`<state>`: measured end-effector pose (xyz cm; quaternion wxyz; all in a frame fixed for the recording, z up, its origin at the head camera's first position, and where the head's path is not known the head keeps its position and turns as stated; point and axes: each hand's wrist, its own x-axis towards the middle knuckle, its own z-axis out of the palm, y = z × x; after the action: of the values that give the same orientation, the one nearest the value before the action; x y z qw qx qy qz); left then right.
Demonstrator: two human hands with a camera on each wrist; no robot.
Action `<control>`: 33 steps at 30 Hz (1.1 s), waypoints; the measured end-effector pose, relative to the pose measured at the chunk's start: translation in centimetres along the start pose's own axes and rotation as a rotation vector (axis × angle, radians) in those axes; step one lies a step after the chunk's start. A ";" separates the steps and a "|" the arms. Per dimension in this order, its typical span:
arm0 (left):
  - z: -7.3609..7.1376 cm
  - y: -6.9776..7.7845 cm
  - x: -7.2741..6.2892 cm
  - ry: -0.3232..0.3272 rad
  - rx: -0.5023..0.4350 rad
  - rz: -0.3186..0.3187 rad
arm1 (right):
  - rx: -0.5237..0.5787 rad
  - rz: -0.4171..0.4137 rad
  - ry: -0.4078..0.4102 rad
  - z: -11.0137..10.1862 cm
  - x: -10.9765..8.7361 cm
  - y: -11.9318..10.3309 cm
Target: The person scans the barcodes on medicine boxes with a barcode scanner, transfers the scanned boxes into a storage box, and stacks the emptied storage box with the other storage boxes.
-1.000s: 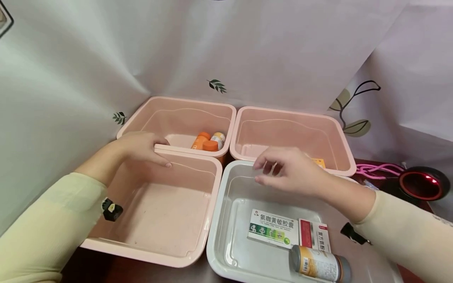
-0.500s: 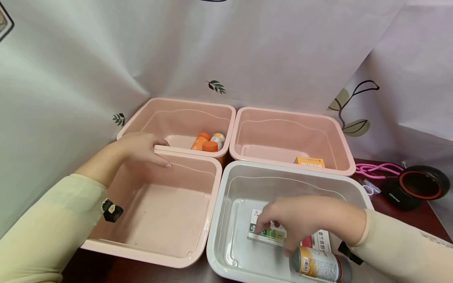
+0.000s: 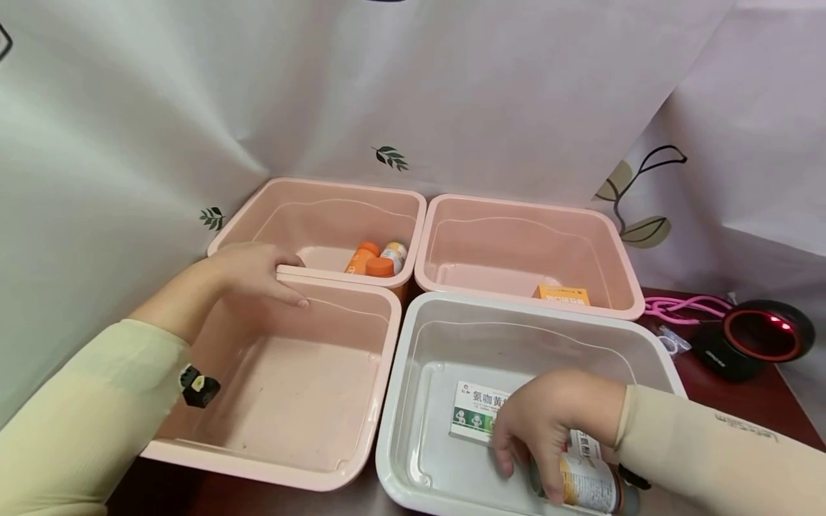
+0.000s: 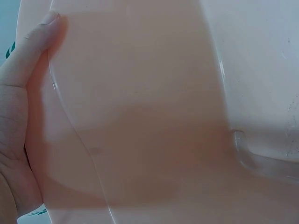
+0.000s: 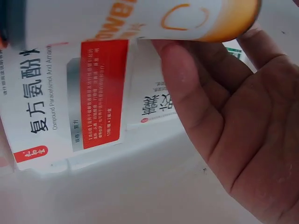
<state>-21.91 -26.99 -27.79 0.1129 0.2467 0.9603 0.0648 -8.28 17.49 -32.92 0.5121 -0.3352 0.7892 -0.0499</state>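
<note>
My left hand (image 3: 254, 271) grips the touching rims of the two left pink bins. Its thumb lies against the inner wall of the front pink bin (image 4: 140, 93); its fingers go over into the back pink bin (image 3: 348, 215). Inside the white bin (image 3: 413, 373), my right hand (image 3: 548, 416) reaches down at the left end of a lying bottle (image 3: 587, 484) with an orange and white label. The fingers are spread around that end, some apart from it. Beside them lie a green and white medicine box (image 3: 471, 412) and a red and white medicine box (image 5: 42, 112), partly covered by bottle and hand.
Orange bottles (image 3: 363, 258) and a white and yellow bottle (image 3: 394, 254) lie in the back left bin. An orange box (image 3: 563, 294) is in the back right pink bin (image 3: 523, 222). A black device (image 3: 751, 340) and pink cord (image 3: 677, 307) are at the right.
My right hand has come down from the white bin's back rim, past the green and white box, to the bottle's left end. The left hand stays on the rims.
</note>
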 end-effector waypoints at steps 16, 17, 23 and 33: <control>0.2 -0.4 -0.6 0.003 -0.008 -0.009 | -0.293 -0.083 -0.123 0.9 1.3 -0.4; 0.2 -0.4 -0.7 0.002 -0.010 -0.007 | -0.305 -0.083 -0.122 1.0 1.3 -0.5; 0.3 -0.3 -0.7 0.002 -0.017 -0.002 | -0.257 -0.079 -0.040 0.7 0.7 -0.8; 0.3 -0.2 -0.6 -0.006 -0.026 0.000 | -0.059 -0.265 0.180 -1.5 -1.9 -1.1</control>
<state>-21.40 -27.42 -28.00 0.1188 0.2453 0.9591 0.0765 -8.56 17.31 -30.25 0.4183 -0.4456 0.7817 -0.1238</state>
